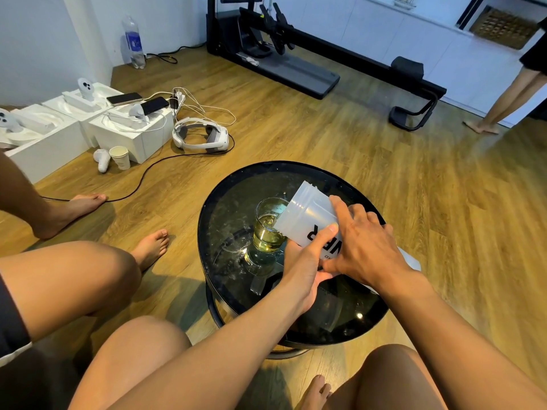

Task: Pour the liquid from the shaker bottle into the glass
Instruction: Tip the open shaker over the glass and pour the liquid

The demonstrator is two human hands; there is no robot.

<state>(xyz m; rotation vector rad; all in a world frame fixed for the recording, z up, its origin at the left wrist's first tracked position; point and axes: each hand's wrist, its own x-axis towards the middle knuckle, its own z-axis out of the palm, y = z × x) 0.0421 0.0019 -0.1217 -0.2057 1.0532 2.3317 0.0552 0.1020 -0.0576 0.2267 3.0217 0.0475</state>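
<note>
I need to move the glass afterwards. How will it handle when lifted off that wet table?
The glass is probably slippery: the table around it shows droplets. It likely feels fairly heavy, being about half full of yellowish liquid. It looks like clear, thin glass, so probably fragile if knocked.

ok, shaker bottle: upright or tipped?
Tipped. The shaker bottle leans with its open mouth against the rim of the glass, held by both the left hand and right hand. Glass holds yellowish liquid.
</note>
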